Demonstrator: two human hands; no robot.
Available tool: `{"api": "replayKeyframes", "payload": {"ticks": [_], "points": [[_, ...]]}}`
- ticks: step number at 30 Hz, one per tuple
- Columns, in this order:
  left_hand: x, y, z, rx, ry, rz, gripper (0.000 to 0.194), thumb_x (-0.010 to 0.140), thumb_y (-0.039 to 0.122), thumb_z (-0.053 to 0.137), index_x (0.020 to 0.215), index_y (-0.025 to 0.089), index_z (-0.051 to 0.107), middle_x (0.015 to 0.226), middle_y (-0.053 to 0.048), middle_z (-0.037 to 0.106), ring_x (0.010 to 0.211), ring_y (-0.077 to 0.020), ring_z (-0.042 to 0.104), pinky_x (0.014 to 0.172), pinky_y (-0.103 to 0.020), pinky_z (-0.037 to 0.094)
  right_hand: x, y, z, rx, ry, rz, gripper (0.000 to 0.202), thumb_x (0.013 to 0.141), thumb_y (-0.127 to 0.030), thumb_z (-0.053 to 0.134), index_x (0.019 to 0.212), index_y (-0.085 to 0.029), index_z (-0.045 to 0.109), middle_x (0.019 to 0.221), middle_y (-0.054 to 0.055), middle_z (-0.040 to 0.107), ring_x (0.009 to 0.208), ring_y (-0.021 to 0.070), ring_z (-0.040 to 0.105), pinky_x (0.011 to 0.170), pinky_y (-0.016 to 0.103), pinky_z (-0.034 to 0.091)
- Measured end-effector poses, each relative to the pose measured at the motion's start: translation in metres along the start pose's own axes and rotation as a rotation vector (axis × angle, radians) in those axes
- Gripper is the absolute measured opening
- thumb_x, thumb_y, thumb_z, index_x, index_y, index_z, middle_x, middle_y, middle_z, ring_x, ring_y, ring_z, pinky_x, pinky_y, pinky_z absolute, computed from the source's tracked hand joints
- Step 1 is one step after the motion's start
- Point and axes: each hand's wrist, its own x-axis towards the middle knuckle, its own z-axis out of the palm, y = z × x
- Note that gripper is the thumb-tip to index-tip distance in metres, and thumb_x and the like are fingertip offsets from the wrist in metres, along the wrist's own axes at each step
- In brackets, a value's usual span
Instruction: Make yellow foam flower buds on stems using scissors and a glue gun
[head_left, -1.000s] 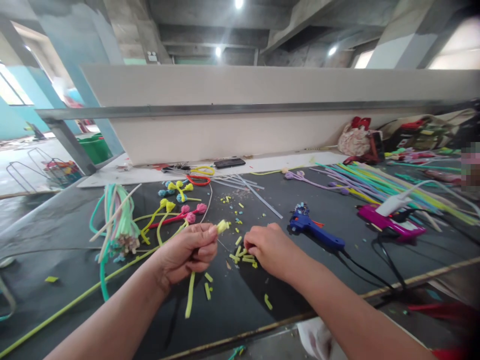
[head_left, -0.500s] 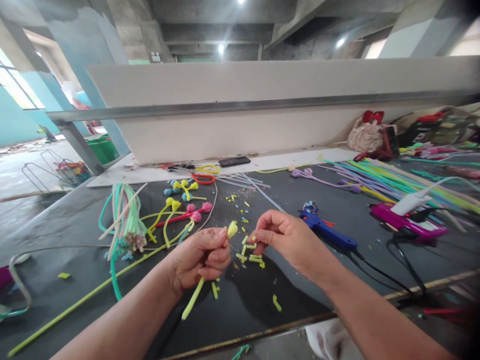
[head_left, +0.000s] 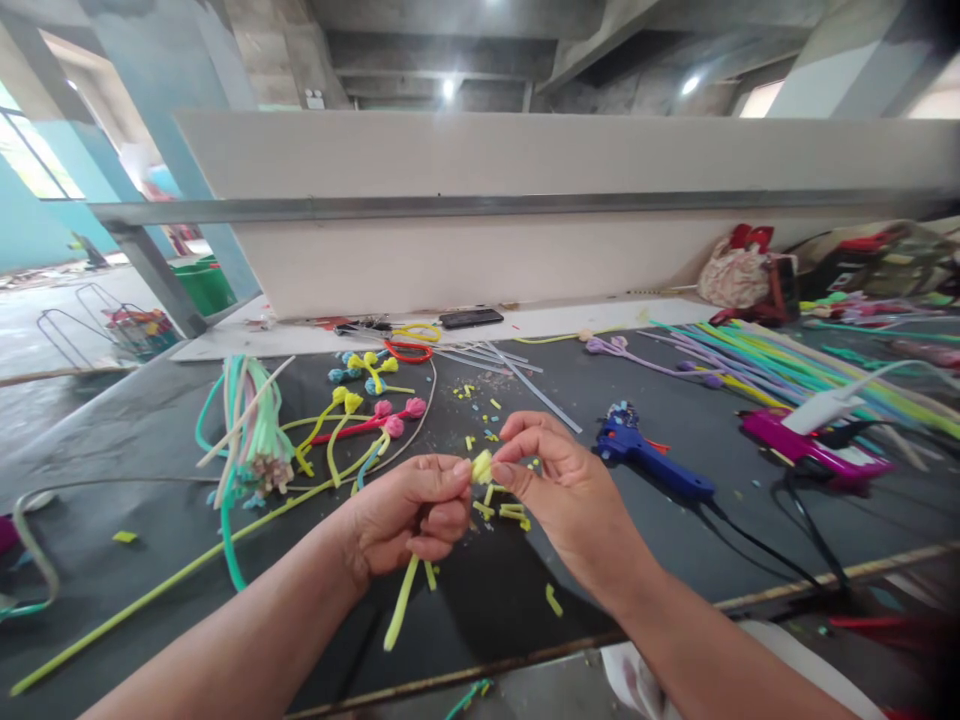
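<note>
While the head camera is looking forward and down, your left hand point(head_left: 416, 510) is gripping a yellow stem point(head_left: 401, 605) above the dark tabletop point(head_left: 645, 570), its fingers curling closed around it. At the top, a pale yellow bud point(head_left: 481, 466) is poking out past your thumb, looking small, soft and rounded, with folds bunching together like a loose knot. Below your fist, the plain, slightly fuzzy tail is hanging at a slant, while your fingers are hiding the middle. Your right hand point(head_left: 562, 485) is bending its thumb and fingers in against the bud's right side; whether those fingertips are pinching it or merely touching it, you cannot tell. Short yellow cut pieces point(head_left: 514, 512) are lying on the tabletop beneath and near your hands. A blue glue gun point(head_left: 656, 462) is resting to the right, apart from them.
</note>
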Motion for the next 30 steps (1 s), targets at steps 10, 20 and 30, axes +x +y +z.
{"api": "replayKeyframes", "payload": {"ticks": [10,20,30], "points": [[0.001,0.000,0.001,0.014,-0.029,-0.008,0.018,0.084,0.023,0.049,0.069,0.017,0.043,0.048,0.007,0.025,0.041,-0.0039,0.013,0.031,-0.010,0.014,-0.003,0.012,0.008,0.008,0.063,-0.085,0.013,0.074,-0.014,0.063,0.066,-0.021,0.056,0.087,0.000,0.051,0.085,0.0144,0.051,0.079,0.030,0.037],[0.001,0.002,0.001,0.048,0.000,-0.032,0.020,0.084,0.024,0.049,0.068,0.017,0.041,0.047,0.008,0.024,0.041,-0.0042,0.013,0.031,-0.010,0.013,-0.003,0.016,0.009,0.021,0.015,-0.038,0.010,0.076,-0.016,0.062,0.074,-0.022,0.055,0.094,0.001,0.060,0.091,0.0163,0.056,0.084,0.033,0.040],[0.001,0.002,0.003,0.097,0.020,-0.012,0.021,0.083,0.030,0.053,0.070,0.017,0.043,0.047,0.008,0.028,0.040,-0.0031,0.016,0.031,-0.010,0.016,-0.004,0.013,0.006,-0.126,-0.051,-0.012,0.005,0.079,-0.020,0.059,0.078,-0.022,0.064,0.078,-0.001,0.067,0.076,0.0140,0.060,0.072,0.025,0.045]]}}
